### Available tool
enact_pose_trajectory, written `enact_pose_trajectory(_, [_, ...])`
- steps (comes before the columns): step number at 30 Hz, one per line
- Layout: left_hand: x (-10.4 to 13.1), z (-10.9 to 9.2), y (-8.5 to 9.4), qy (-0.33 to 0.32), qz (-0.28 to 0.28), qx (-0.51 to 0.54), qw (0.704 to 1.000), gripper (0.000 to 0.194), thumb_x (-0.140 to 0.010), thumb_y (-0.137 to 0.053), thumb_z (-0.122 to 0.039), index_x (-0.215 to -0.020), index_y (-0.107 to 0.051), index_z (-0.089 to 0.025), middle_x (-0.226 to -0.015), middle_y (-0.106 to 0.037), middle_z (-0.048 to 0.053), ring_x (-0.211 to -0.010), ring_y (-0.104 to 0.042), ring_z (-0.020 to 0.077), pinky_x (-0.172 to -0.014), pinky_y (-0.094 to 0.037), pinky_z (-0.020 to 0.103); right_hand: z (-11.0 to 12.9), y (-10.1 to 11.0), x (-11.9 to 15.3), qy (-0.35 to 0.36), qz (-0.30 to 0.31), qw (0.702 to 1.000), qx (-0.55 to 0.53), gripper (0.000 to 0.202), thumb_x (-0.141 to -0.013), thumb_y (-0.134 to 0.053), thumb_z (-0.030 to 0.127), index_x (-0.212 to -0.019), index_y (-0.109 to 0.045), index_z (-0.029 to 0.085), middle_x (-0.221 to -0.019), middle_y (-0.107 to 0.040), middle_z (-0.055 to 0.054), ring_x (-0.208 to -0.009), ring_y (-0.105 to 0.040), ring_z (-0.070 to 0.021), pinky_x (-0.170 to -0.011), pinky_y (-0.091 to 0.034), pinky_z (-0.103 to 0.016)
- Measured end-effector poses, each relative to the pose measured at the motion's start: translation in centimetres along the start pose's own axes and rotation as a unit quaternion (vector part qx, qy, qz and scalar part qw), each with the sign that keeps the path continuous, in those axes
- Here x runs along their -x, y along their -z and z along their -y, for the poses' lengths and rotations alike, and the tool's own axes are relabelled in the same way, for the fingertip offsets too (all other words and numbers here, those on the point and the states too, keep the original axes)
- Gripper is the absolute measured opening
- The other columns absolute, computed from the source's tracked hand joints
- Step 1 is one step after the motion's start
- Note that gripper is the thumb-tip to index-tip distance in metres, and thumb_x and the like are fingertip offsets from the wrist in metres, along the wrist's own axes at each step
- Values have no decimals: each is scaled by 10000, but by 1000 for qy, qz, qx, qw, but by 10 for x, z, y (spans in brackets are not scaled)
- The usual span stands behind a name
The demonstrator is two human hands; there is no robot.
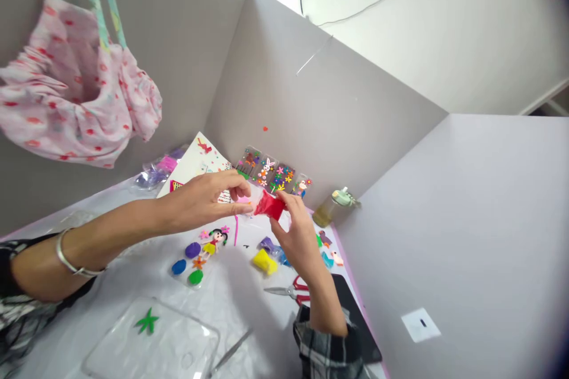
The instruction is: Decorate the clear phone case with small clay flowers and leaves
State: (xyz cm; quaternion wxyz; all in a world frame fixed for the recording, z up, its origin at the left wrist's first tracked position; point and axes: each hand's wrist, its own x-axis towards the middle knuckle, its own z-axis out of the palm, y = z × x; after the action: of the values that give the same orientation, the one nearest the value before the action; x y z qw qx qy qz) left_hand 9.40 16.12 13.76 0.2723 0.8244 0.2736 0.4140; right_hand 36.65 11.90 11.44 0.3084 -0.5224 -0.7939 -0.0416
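Observation:
My left hand [208,198] and my right hand [297,231] meet above the desk and both pinch a small clear packet of red clay [269,205]. The left fingers grip its left end, the right fingers its right end. Below them on the white desk [133,284] lie a clay doll figure [214,241], blue, purple and green clay blobs [191,260], a yellow clay packet [265,261] and a purple one [267,243].
Red-handled scissors [291,291] and a dark tablet [355,320] lie near my right wrist. A clear plastic sheet with a green clay star [147,321] sits near the front. Decorated clay panels [273,174], a small bottle [331,206] and a pink bag [75,89] line the grey partition.

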Motion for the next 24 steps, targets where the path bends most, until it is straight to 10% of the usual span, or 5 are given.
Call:
enact_pose_trajectory(7, [-1, 0, -3, 14, 41, 54, 998, 208, -1041, -676, -431, -973, -740, -245, -986, -790, 0, -926, -710, 207, -869, -525, 321, 36, 17, 4, 136, -100, 985, 41, 639, -1024, -561, 32, -1607, -530, 293, -1403, -709, -152, -1344, -705, -337, -1131, -626, -577])
enact_pose_trajectory(19, [2, -6, 1, 11, 24, 62, 998, 320, -1030, -680, -435, -783, -724, -236, -794, -720, -31, -767, -635, 168, -781, -485, 296, 55, 23, 8, 136, -108, 984, 40, 609, -1063, -651, 109, -1615, -490, 310, -1531, -630, -178, -1449, -628, -373, -1168, -587, -625])
enact_pose_trajectory(24, [5, -9, -14, 7, 0, 110, 994, 320, -968, -717, -423, -719, -654, -232, -731, -639, -38, -726, -578, 174, -727, -468, 306, 73, 25, 13, 60, -70, 995, -48, 185, -1023, -814, 255, -1139, -671, 271, -1088, -734, -66, -935, -728, -269, -812, -630, -413])
